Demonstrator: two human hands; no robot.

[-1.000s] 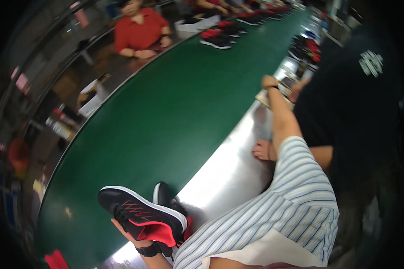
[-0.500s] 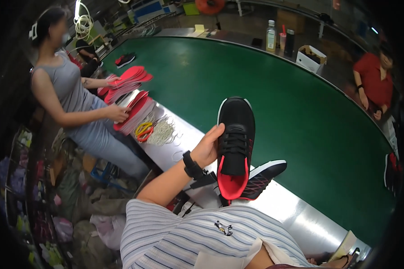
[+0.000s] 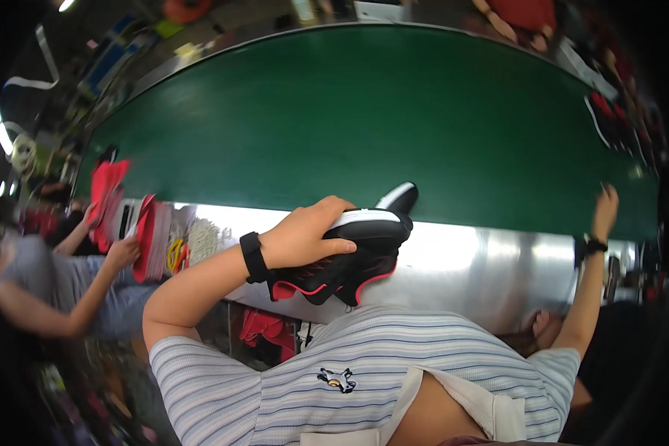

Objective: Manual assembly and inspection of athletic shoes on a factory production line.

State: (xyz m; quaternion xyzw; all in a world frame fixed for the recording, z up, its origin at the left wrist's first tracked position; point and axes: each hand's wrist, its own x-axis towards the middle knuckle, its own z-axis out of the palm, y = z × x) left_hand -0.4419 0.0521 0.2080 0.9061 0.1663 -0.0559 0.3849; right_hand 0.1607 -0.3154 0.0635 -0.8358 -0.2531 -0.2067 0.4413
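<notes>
My left hand point(image 3: 308, 236) is closed around a black sneaker point(image 3: 372, 232) with a white sole edge and red lining, held tipped over the steel edge. Its fingers lie over the sole and the thumb along the side. Partly hidden behind it is a second black sneaker point(image 3: 403, 196), its white-edged toe pointing to the far side over the green belt point(image 3: 334, 119). Out to the right, my right hand point(image 3: 606, 211) is over the belt's near edge, fingers reaching forward and somewhat blurred; I see nothing in them. More black-and-red shoes point(image 3: 609, 123) lie beyond it.
A steel ledge point(image 3: 483, 260) runs along the belt's near side. At left, a co-worker point(image 3: 44, 290) handles stacks of red insoles point(image 3: 149, 238) beside yellow-handled scissors point(image 3: 175, 254) and a heap of pale laces point(image 3: 207, 239). Another person in red point(image 3: 524, 15) is across the belt.
The view has turned right and downward. My left hand has tilted the sneaker from upright to sideways, sole edge up. My right arm has come into view, stretched out to the right.
</notes>
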